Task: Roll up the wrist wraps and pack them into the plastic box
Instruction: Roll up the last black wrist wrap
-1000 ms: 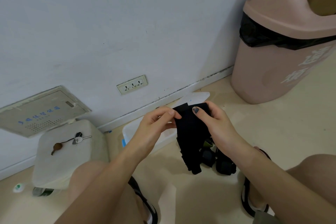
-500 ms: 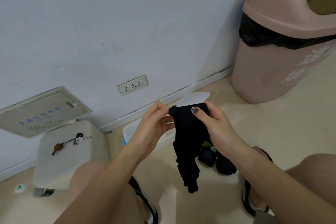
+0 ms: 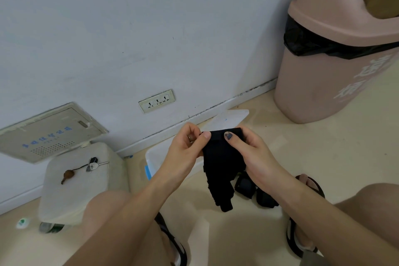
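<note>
Two hands, left hand [image 3: 185, 149] and right hand [image 3: 251, 153], each grip pinching the hanging black wrist wrap's [image 3: 222, 170] top edge.

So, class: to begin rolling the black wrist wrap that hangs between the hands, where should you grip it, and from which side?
Probably at its top edge, from both sides. The wrist wrap hangs limp from that edge, its tail dangling free, so the left hand and right hand pinching the two upper corners can likely roll it downward.

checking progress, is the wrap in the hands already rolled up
No, the wrist wrap hangs loose from both hands.
</note>
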The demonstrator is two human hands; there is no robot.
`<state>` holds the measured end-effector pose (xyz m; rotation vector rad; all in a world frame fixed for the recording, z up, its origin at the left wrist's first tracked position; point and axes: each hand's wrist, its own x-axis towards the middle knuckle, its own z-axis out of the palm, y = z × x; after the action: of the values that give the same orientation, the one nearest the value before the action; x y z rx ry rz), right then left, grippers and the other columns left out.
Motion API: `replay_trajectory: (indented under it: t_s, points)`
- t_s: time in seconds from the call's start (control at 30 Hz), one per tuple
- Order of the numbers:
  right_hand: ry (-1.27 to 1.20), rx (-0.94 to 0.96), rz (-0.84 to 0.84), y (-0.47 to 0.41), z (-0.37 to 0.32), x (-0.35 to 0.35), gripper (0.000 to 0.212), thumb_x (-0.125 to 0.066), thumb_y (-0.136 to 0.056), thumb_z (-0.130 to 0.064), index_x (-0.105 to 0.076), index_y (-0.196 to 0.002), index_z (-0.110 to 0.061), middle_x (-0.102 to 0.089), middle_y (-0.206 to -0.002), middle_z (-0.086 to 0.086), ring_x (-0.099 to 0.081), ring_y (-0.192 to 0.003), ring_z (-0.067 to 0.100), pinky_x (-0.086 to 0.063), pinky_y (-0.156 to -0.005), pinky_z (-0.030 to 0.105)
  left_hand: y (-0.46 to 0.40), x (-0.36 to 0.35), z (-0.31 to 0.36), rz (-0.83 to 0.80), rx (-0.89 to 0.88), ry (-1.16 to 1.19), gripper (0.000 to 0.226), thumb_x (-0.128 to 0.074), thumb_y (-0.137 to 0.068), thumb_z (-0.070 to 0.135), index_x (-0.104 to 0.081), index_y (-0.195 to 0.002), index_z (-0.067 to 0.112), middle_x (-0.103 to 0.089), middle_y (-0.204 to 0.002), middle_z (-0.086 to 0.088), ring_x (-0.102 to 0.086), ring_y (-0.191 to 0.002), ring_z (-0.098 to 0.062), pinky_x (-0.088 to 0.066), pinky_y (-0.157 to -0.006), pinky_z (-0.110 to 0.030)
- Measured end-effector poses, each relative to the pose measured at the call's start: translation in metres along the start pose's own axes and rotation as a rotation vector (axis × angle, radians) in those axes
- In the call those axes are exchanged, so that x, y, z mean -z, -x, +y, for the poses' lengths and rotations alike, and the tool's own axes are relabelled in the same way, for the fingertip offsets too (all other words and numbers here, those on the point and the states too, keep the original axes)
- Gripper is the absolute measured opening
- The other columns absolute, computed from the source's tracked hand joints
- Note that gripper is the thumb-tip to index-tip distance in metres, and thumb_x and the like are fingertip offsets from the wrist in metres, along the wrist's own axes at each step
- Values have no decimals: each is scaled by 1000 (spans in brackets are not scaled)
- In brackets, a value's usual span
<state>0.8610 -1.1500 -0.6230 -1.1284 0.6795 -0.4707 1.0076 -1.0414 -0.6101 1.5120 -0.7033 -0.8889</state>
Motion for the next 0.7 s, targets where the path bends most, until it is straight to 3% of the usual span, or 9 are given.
replay_trajectory:
  t_s: [0.1,0.17,0.4,0.57,0.7]
  points:
    - [35,13,-4,0,2,-1,22,-60,-105,-24,-65,-115,-5,-69,-114,25,-70,-109,40,-58,-92,53,0,-1,-1,-25,13,-29,12,-58,-104,22,-57,-101,10,-60,-73,5,-63,-76,-11,-54,-74,-28]
    - [44,13,-3,0,4,-3,23,-60,-105,-24,-64,-116,-5,-67,-116,26,-67,-113,43,-55,-98,56,0,-1,-3,-38,6,-77,10,-58,-105,22,-64,-101,16,-65,-78,6,-64,-77,-10,-52,-74,-29]
    - [96,16,-6,1,5,-5,20,-57,-106,-26,-63,-114,-8,-69,-114,22,-70,-107,35,-56,-96,53,0,-1,-4,-22,-51,-122,8,-62,-102,18,-64,-95,18,-65,-79,7,-62,-77,-8,-48,-71,-21]
    - [87,34,-48,4,5,-6,23,-72,-96,-23,-61,-112,-9,-71,-92,2,-72,-87,15,-58,-73,28,-1,-2,-7,-14,-94,-169,8,-65,-101,19,-64,-93,18,-64,-82,3,-58,-77,-11,-48,-71,-26]
    - [67,52,-27,3,6,-5,15,-70,-97,-15,-64,-109,-10,-70,-92,4,-72,-87,18,-57,-72,28,1,-4,-5,-25,-101,-156,9,-63,-102,18,-63,-93,16,-64,-80,4,-59,-75,-9,-48,-67,-21]
